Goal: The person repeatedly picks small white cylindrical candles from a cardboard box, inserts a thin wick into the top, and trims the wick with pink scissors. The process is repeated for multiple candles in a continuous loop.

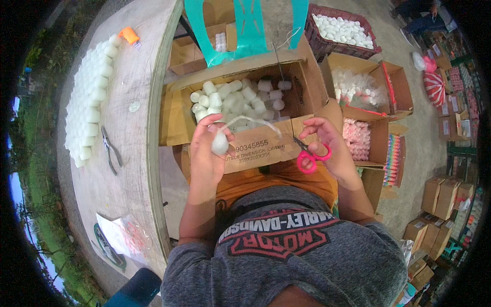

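Note:
My left hand [204, 153] is closed around a small white rounded piece [220, 144], whose exact kind I cannot make out. From that hand a pale, whitish strand [250, 118] arcs rightward over the box edge. Pink-handled scissors [313, 157] are in my right hand [330, 140], their dark blades toward the strand's far end. Both hands hover above the front flap of an open cardboard box [245, 153]. Inside the box lie many short white cylinders [230, 97], partly under clear plastic. An upright thin metal rod [279, 61] crosses the box's right part.
On the table [133, 77] at left stand rows of white cylinders [92, 102], pliers [109, 151], an orange-handled tool [129, 36] and a plastic bag [123, 235]. A teal chair [245, 30] stands beyond the box. A crate [319, 46] and cartons [396, 77] line the right.

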The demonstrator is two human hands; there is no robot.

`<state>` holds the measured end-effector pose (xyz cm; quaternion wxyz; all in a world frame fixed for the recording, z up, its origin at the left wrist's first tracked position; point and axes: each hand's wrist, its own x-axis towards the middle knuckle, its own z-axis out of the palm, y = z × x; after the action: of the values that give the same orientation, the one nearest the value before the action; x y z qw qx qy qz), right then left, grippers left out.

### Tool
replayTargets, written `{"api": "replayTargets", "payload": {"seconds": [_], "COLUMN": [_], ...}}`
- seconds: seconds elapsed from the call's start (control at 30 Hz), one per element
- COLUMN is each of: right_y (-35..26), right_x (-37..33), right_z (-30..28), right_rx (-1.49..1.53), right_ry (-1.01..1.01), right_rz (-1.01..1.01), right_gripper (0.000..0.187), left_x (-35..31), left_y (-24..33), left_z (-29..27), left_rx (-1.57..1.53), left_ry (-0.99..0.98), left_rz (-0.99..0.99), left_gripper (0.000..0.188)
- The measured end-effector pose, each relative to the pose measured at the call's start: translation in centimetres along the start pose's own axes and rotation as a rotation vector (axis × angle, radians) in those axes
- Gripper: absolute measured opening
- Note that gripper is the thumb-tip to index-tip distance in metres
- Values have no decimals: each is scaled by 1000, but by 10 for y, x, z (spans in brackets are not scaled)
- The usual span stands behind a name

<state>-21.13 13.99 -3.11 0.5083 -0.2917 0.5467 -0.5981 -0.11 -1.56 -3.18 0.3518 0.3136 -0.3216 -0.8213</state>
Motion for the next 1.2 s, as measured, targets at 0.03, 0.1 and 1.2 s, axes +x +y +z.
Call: {"api": "replayTargets", "payload": {"seconds": [0.03,0.1,1.2], "right_y": [-2,-6,28], "right_x": [-1,-4,-9], "right_z": [2,5,51], "right_rx": [149,389,410], "right_ry": [-13,-25,-442], "right_rz": [45,77,178], "right_gripper": [50,58,52], "left_x": [1,6,-12], "left_y": [1,0,-11], "left_z": [0,-5,6], "left_rx": [-69,-215,169], "left_ry": [72,130,-486], "left_rz": [-31,-86,-248], "left_gripper": [24,27,37]}}
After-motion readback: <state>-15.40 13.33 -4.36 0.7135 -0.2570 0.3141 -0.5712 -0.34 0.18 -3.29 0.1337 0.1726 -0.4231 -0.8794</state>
